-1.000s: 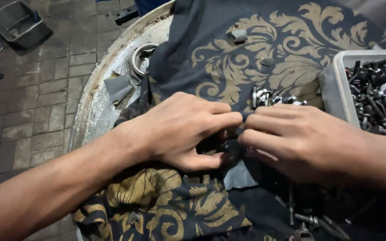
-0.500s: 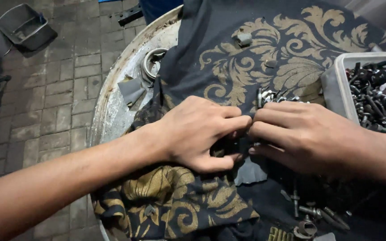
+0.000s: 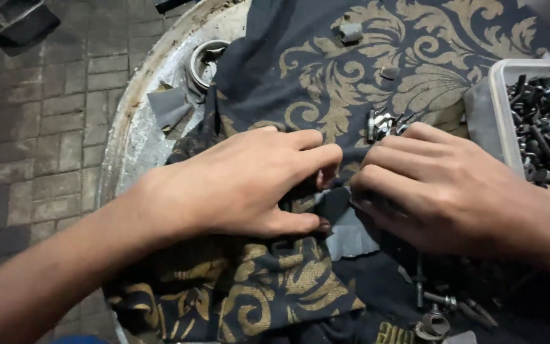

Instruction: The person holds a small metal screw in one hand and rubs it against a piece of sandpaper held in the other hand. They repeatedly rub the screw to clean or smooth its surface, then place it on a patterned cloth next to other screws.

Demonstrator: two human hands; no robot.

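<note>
My left hand (image 3: 249,185) and my right hand (image 3: 434,185) rest side by side on a black cloth with a gold leaf pattern (image 3: 351,70), fingertips meeting in the middle. Both hands curl over a small dark part between them, which their fingers hide. A grey scrap of material (image 3: 350,236) lies just below the fingertips. A small cluster of shiny metal pieces (image 3: 383,124) sits right above my right hand's knuckles.
A clear plastic box (image 3: 501,108) full of dark bolts stands at the right. Loose bolts and washers (image 3: 437,312) lie below my right hand. The cloth covers a round pale metal rim (image 3: 132,127) holding a metal ring (image 3: 204,60). Brick paving (image 3: 39,140) lies to the left.
The view has drawn closer and shifted a little. Both hands stay together on the cloth, fingers working at the same spot.
</note>
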